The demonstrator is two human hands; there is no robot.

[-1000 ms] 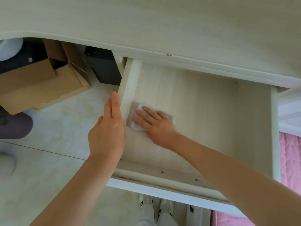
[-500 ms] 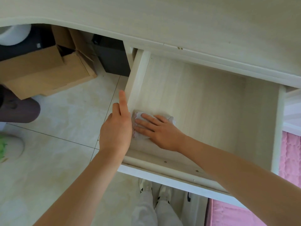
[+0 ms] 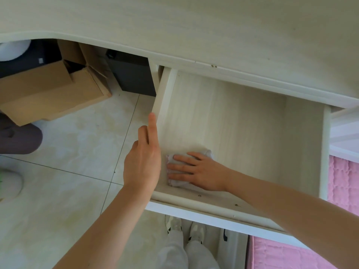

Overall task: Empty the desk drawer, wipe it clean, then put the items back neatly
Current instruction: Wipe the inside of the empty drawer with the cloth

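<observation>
A: Drawer (image 3: 242,123) pulled out, centre right of the frame, under the worktop (image 3: 194,26). Nothing inside except the cloth (image 3: 179,183).

B: And the cloth, where exactly?

A: Lower left corner of the drawer bottom, close to the front wall. Pressed flat under the right hand (image 3: 196,171), fingers straight and spread, pointing left; no pinching, only pressing.

B: Left hand (image 3: 142,164)?

A: Laid along the left drawer wall, fingers straight and together, pointing to the upper part of the frame. Holding nothing, seems only steadying the drawer.

B: So, wiping step in hand. Advice?

A: Probably best to keep the palm flat and push the cloth tight into the corner, then go in long overlapping strokes toward the far side, under the worktop edge. Better to keep the steadying hand firm, so that no sliding of the drawer. Items not in view; returning them not yet begun.
</observation>
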